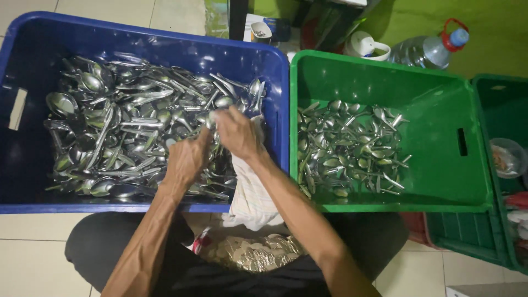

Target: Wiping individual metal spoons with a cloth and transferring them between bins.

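A blue crate on the left holds a heap of several steel spoons and forks. My left hand reaches into the heap near its right side, fingers closed among the cutlery. My right hand sits just beside it, gripping a white striped cloth that hangs over the crate's front rim; a spoon seems to be wrapped in it at my fingertips. A green crate to the right holds a smaller pile of several spoons and forks.
A second green crate stands at the far right with a small bowl inside. Behind the crates are a large water bottle with a red handle and a white cup. My lap holds a patterned cloth.
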